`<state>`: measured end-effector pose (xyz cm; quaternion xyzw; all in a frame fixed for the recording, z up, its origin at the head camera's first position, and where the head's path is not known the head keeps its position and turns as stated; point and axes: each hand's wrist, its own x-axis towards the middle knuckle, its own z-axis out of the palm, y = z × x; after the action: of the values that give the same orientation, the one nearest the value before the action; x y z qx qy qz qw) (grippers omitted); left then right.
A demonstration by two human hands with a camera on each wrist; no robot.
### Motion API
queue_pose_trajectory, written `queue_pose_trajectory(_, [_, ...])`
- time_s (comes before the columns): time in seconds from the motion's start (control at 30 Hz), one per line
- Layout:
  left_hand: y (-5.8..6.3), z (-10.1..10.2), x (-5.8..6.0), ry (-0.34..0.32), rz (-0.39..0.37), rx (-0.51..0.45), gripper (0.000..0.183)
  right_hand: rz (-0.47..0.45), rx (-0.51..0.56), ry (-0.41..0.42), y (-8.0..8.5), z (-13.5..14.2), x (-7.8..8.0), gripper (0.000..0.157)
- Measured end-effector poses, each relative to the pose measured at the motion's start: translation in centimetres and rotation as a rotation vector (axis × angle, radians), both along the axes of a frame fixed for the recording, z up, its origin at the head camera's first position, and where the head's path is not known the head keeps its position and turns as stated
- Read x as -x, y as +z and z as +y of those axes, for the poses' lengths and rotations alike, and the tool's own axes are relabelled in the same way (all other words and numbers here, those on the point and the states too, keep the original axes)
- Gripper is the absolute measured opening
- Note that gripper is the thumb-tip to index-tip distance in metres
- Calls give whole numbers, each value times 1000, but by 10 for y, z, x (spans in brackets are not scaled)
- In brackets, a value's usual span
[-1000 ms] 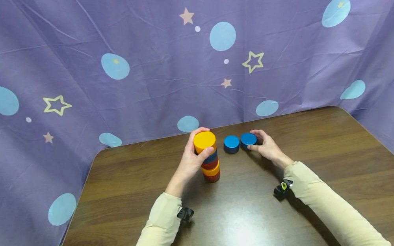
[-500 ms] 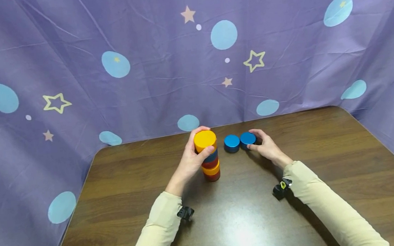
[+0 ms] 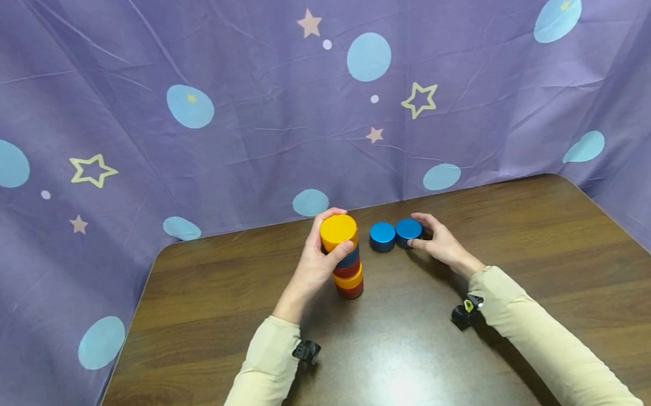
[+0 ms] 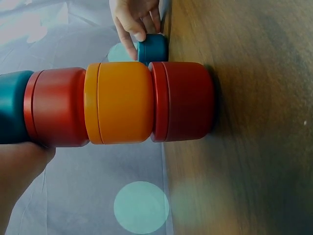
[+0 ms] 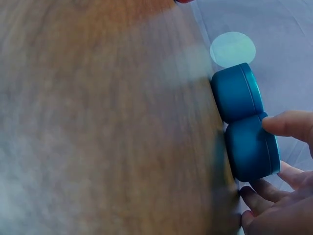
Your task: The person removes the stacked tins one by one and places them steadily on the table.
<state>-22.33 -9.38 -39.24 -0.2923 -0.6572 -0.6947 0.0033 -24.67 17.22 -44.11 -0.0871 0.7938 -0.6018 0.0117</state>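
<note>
A tower of round lidded tins stands upright on the table. Its yellow-orange top tin (image 3: 338, 230) is gripped by my left hand (image 3: 311, 264), fingers behind and thumb in front. Below it come a blue tin (image 3: 348, 257), a red tin (image 4: 58, 107), an orange tin (image 4: 122, 103) and, at the bottom, another red tin (image 4: 188, 102). To the right, my right hand (image 3: 441, 242) holds a blue tin (image 5: 249, 149) between thumb and fingers on the table. This tin touches a second blue tin (image 5: 237, 93) on its left.
The brown wooden table (image 3: 211, 358) ends at a back edge close behind the tins. A purple curtain (image 3: 256, 157) with stars and dots hangs behind it. A small black camera sits on each wrist, at the left sleeve (image 3: 306, 352) and right sleeve (image 3: 465, 313).
My right hand has slid its blue tin slightly left, closing the narrow gap to the other blue tin. The left hand and the tower have stayed put.
</note>
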Motion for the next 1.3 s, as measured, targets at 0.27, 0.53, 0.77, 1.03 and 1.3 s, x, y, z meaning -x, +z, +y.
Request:
queue_pose_trajectory(0.27, [0, -2, -1, -5, 4, 4, 76, -17, 45, -9, -24, 13, 15, 62])
queue_pose_trajectory(0.53, [2, -5, 0, -34, -4, 21, 67, 87, 70, -10, -17, 19, 6, 58])
queue_pose_trajectory(0.77, [2, -5, 0, -44, -18, 36, 66, 48, 104, 22, -11, 18, -2, 57])
queue_pose_trajectory(1.03, [-4, -8, -3, 14, -96, 151, 55, 51, 131, 38, -5, 13, -11, 56])
queue_pose_trajectory(1.3, [-11, -11, -4, 17, -185, 193, 60, 112, 117, 53, 1, 8, -14, 55])
